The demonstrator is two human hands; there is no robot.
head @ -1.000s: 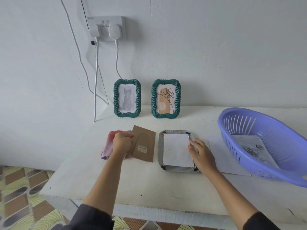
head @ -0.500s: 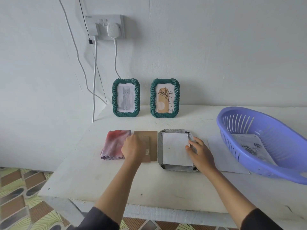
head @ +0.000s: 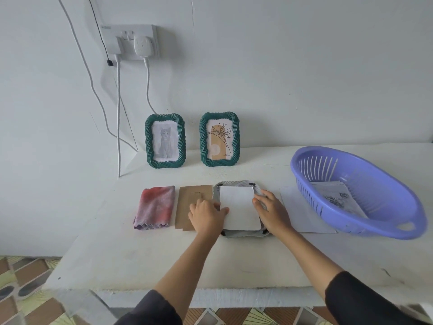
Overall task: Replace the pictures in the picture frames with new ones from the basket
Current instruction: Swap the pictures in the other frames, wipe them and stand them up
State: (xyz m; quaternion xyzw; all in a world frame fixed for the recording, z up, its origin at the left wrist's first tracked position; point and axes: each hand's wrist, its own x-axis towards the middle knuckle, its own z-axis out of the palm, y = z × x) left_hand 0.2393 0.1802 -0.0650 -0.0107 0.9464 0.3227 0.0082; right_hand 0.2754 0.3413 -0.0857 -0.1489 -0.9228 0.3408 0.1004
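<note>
Head view of a white bench [head: 210, 266] set against a wall. Near the middle of the bench a picture frame [head: 239, 184] lies face down, with a white sheet [head: 239, 209] resting on its back. The left hand [head: 206, 216] lies flat, fingers loosely spread, partly over a brown cardboard backing board [head: 192, 195] and with its fingertips touching the sheet's left edge; it grips nothing. The right hand [head: 271, 212] rests palm down on the frame's right side, fingertips at the sheet's right edge; whether it pinches the sheet cannot be told. A folded pink cloth [head: 155, 207] lies just left of the backing board. Toward the bench's right edge stands a purple basket [head: 384, 221] holding printed pictures [head: 337, 198]; a loose white paper [head: 302, 214] lies between frame and basket. At the back edge two green frames stand upright: a cat picture frame [head: 165, 140] and a plant picture frame [head: 219, 138].
</note>
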